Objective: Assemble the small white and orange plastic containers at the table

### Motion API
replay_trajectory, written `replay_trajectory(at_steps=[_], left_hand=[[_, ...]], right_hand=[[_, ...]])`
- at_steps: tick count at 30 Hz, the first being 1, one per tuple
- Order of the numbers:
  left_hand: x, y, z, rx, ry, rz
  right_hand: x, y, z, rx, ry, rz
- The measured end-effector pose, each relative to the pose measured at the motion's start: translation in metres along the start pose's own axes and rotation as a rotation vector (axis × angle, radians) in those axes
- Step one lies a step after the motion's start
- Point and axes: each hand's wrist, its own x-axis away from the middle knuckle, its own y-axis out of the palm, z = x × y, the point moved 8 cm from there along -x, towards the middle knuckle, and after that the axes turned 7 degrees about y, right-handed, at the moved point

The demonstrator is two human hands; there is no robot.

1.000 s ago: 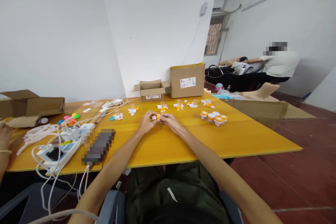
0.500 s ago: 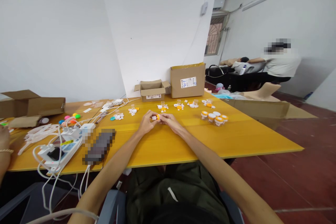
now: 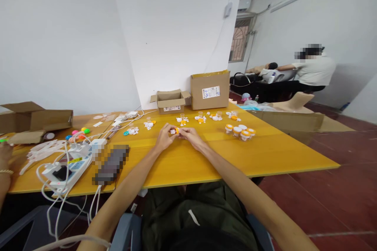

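Yellow table against white wall, red floor

A yellow table carries the lot. At its far edge, by the wall, stand a small open box and a taller closed box. Before them lie scattered white and orange caps. Toward the right edge, four capped jars huddle together. At the left end sit a power strip, tangled white cables, coloured balls and a flat carton.
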Motion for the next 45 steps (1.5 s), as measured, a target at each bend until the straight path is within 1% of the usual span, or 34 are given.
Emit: replay_trajectory(at_steps=[4, 8, 15, 20, 31, 36, 41, 45], left_hand=[[0.000, 0.000, 0.003, -0.042, 0.016, 0.002], [0.000, 0.002, 0.006, -0.072, 0.019, -0.008], [0.002, 0.004, -0.003, -0.062, -0.045, 0.013], [0.003, 0.007, -0.005, -0.054, -0.044, -0.008], [0.003, 0.006, 0.000, -0.052, -0.015, -0.042], [0.003, 0.006, -0.001, -0.067, -0.027, -0.044], [0.003, 0.006, -0.004, -0.060, -0.050, -0.020], [0.003, 0.007, -0.004, -0.046, -0.049, -0.027]], right_hand=[[0.000, -0.002, 0.002, -0.008, 0.015, 0.011], [0.000, -0.005, 0.003, -0.034, 0.024, 0.054], [0.000, -0.009, 0.002, -0.118, 0.008, 0.115], [0.000, -0.010, 0.004, -0.119, -0.001, 0.121], [-0.002, -0.010, 0.008, -0.085, 0.023, 0.124], [-0.002, -0.010, 0.008, -0.080, 0.029, 0.125], [-0.001, -0.007, 0.004, -0.112, -0.005, 0.102], [0.001, -0.006, 0.003, -0.102, -0.013, 0.101]])
